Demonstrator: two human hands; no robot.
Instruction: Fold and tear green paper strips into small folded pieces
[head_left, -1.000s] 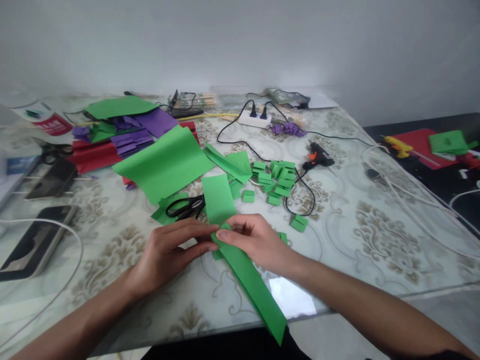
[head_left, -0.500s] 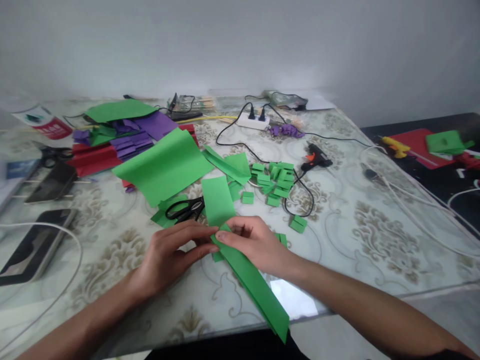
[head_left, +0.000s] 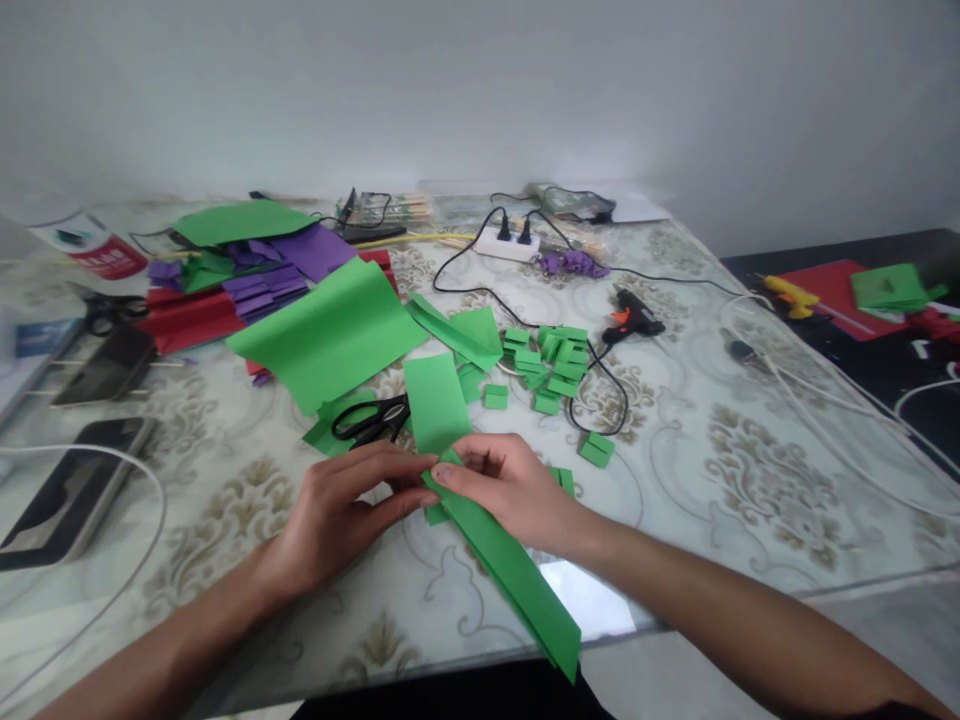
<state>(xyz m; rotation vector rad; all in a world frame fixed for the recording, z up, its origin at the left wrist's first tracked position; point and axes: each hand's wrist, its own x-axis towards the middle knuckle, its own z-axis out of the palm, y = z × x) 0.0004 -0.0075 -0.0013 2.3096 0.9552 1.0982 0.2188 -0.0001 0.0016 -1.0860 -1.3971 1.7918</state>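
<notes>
Between my hands is a long folded strip of green paper (head_left: 510,570), slanting down to the table's front edge. My right hand (head_left: 510,490) grips its upper end with the thumb on top. The fingertips of my left hand (head_left: 352,505) pinch the same end from the left. Just beyond lies a flat green paper piece (head_left: 435,400), partly hidden by my fingers. Black-handled scissors (head_left: 371,418) rest to its left, their blades partly covered. Several small folded green paper pieces (head_left: 551,360) lie in a loose pile ahead of my right hand.
A large green sheet (head_left: 330,335) and purple paper (head_left: 315,250) lie at the back left. Two phones, one a silver-edged phone (head_left: 75,490), are on the left. A black glue gun (head_left: 634,315) and a white power strip (head_left: 506,242) with cables sit farther back.
Hardly anything differs. The lower end of the folded strip has shifted very slightly up and right; both hands keep their hold on its upper end.
</notes>
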